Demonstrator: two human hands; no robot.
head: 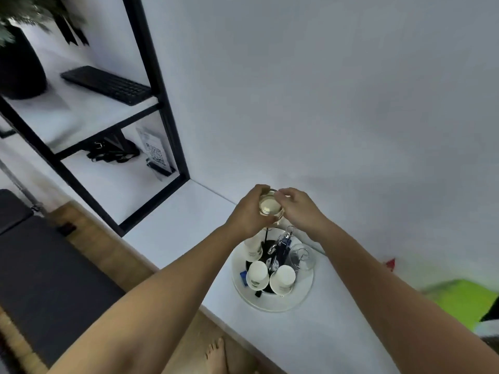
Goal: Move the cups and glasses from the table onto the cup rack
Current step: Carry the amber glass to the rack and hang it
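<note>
A cup rack (280,247) with thin metal prongs stands on a round white tray (305,290) on the white table. Three white cups hang upside down on it: one at the left (253,249), two at the front (258,273) (282,279). A clear glass (301,256) hangs on the right. Above the rack's far side I hold a cream cup (270,205), its pale round end toward me. My left hand (247,211) wraps around it from the left. My right hand (295,206) touches its rim from the right.
A black-framed shelf unit (159,109) stands on the table at the left with a keyboard (106,85), a plant pot (19,63) and a QR sign (155,153). The white wall is close behind the rack. A green object (464,298) lies at the right.
</note>
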